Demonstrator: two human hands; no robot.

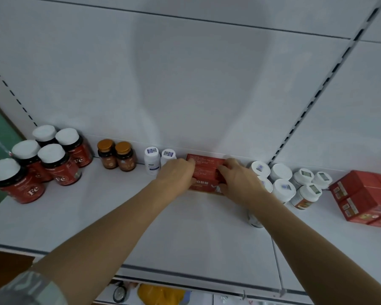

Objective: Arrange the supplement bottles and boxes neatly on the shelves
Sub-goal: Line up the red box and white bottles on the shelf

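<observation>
Red supplement boxes (206,167) stand at the back middle of the white shelf (141,227), against the back panel. My left hand (177,173) grips their left side and my right hand (238,180) grips their right side, fingers curled over the top. Left of the boxes stand two white bottles (152,160), two amber bottles with gold caps (116,156), and several red "Fe" bottles with white caps (53,164). To the right are several white-capped jars (284,186) and a stack of red boxes (365,197).
One jar (254,217) stands partly hidden under my right forearm. A slotted upright (312,100) runs up the back panel on the right. Below the shelf edge, a yellow item (158,294) and a round black object (120,293) show on a lower level.
</observation>
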